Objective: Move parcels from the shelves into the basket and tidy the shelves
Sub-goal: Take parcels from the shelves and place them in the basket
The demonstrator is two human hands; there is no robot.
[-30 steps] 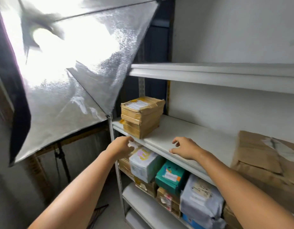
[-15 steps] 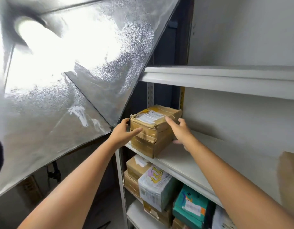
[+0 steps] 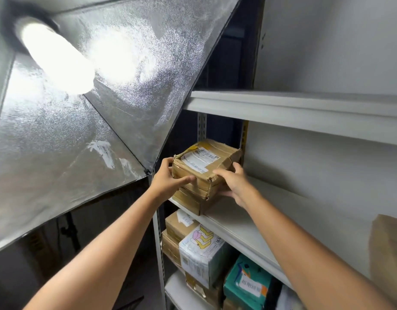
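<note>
At the left end of the shelf (image 3: 233,224), your left hand (image 3: 168,180) and right hand (image 3: 234,182) clasp the top parcel (image 3: 204,162) from either side. Your left thumb lies across its front face, your left fingers (image 3: 168,161) hook over its far left corner, and your right fingers (image 3: 237,167) curl round its right side. That taped brown parcel, label up, sits on a lower parcel (image 3: 188,201) at the shelf's front edge. On the shelf below stand a brown box (image 3: 178,224), a white parcel (image 3: 199,256) and a teal parcel (image 3: 244,280). A lit softbox (image 3: 103,97) hangs to your left, and an upper shelf (image 3: 293,106) runs above.
</note>
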